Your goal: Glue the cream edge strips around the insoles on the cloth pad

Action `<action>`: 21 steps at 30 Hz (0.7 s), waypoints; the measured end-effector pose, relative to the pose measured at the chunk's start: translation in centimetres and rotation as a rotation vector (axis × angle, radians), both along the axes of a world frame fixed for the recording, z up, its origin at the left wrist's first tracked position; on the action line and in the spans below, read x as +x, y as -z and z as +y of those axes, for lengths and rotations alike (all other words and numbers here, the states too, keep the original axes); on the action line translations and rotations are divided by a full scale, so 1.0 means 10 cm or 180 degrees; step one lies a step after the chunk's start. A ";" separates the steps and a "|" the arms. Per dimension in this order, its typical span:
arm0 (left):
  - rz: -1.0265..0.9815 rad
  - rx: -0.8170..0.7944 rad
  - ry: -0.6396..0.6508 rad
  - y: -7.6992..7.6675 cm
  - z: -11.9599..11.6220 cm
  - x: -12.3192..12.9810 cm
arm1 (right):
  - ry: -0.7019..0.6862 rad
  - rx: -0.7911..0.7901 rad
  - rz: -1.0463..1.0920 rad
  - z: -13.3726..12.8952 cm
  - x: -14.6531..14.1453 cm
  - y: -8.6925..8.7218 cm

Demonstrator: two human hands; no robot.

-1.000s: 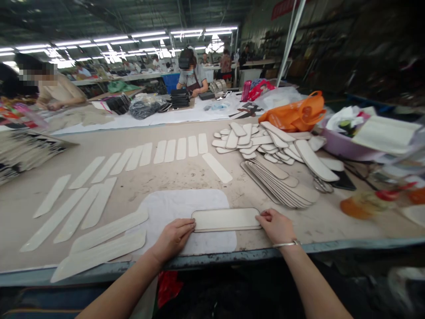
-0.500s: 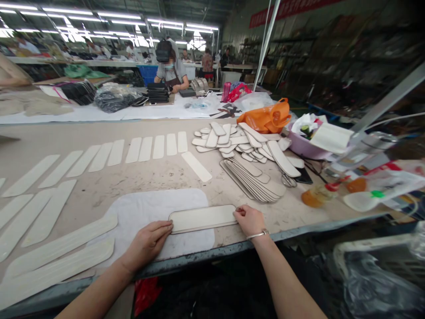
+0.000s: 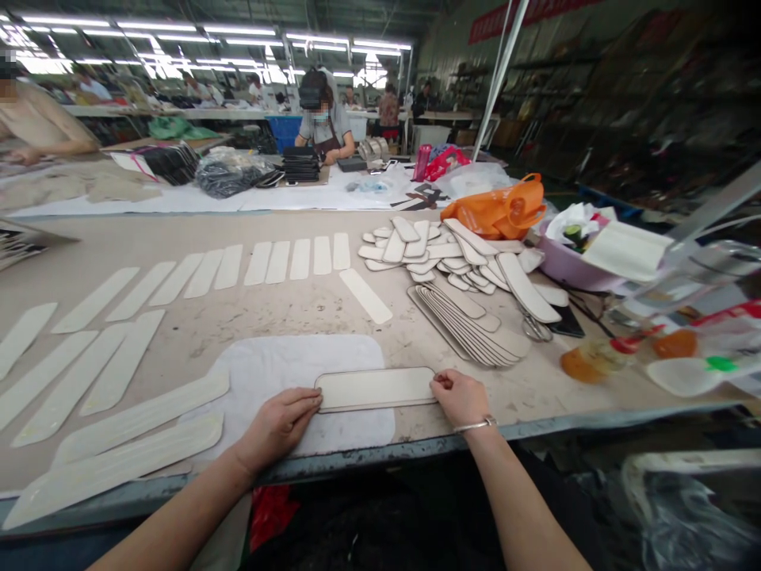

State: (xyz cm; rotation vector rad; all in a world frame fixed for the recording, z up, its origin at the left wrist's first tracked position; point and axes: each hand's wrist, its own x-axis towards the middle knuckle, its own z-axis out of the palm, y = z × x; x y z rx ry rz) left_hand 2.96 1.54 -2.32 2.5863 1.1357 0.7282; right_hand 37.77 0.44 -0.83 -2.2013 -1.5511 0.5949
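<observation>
Both hands pinched nearly shut, gripping ends of pale strip; red banner lettering illegible

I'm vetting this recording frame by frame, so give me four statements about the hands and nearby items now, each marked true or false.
1. The left hand and right hand touch opposite ends of a long, dark-edged cream panel. True.
2. A silver-coloured bracelet circles the left wrist. False: it circles the right.
3. An orange plastic bag lies beyond the fanned stack of cream panels. True.
4. The touched panel lies entirely clear of the white sheet. False: it partly overlaps it.
</observation>
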 end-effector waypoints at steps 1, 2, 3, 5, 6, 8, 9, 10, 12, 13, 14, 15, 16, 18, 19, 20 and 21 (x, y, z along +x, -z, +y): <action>0.0003 -0.0009 -0.0008 -0.01 0.00 0.00 | -0.0001 -0.0003 -0.0004 0.00 0.00 0.00; 0.0005 -0.0014 -0.0015 -0.01 0.00 0.01 | -0.0004 -0.0007 -0.0001 0.00 0.00 0.00; 0.0003 -0.0014 -0.0021 -0.02 0.00 0.01 | -0.0005 -0.0011 0.0000 0.00 0.00 0.00; -0.0003 -0.0014 -0.0025 -0.02 0.00 0.01 | -0.0013 -0.0007 -0.0006 0.00 -0.01 0.00; -0.0004 -0.0020 -0.0023 -0.02 0.00 0.01 | -0.0020 0.0000 -0.0019 0.00 -0.01 0.00; 0.0004 -0.0042 -0.0024 -0.01 -0.01 0.00 | -0.0028 0.0016 -0.0051 0.00 -0.01 0.00; 0.0011 -0.0051 -0.0022 0.00 -0.01 0.00 | -0.0030 0.0025 -0.0061 0.00 -0.01 0.00; 0.0014 -0.0057 -0.0024 0.01 -0.01 0.00 | -0.0027 0.0027 -0.0069 0.00 -0.01 0.00; 0.0018 -0.0067 -0.0027 0.01 -0.01 0.00 | -0.0025 0.0021 -0.0074 0.00 -0.01 0.00; 0.0022 -0.0073 -0.0030 0.01 -0.01 0.00 | -0.0025 0.0017 -0.0078 0.00 -0.01 0.00; 0.0020 -0.0076 -0.0033 0.01 -0.01 0.00 | -0.0027 0.0014 -0.0084 0.00 -0.01 0.00; 0.0018 -0.0081 -0.0033 0.00 -0.01 0.01 | -0.0023 0.0019 -0.0087 0.00 -0.01 0.00; 0.0020 -0.0090 -0.0026 -0.02 -0.01 0.01 | -0.0020 0.0031 -0.0084 0.00 -0.01 0.00; 0.0024 -0.0111 -0.0021 -0.05 -0.02 0.02 | -0.0013 0.0053 -0.0057 -0.01 -0.01 0.00; 0.0025 -0.0122 -0.0023 -0.06 -0.03 0.02 | -0.0007 0.0061 -0.0037 -0.01 -0.01 0.01; 0.0022 -0.0131 -0.0030 -0.07 -0.03 0.03 | -0.0003 0.0067 -0.0017 -0.01 -0.01 0.01; 0.0017 -0.0137 -0.0039 -0.08 -0.03 0.03 | 0.0001 0.0068 -0.0003 -0.01 -0.01 0.02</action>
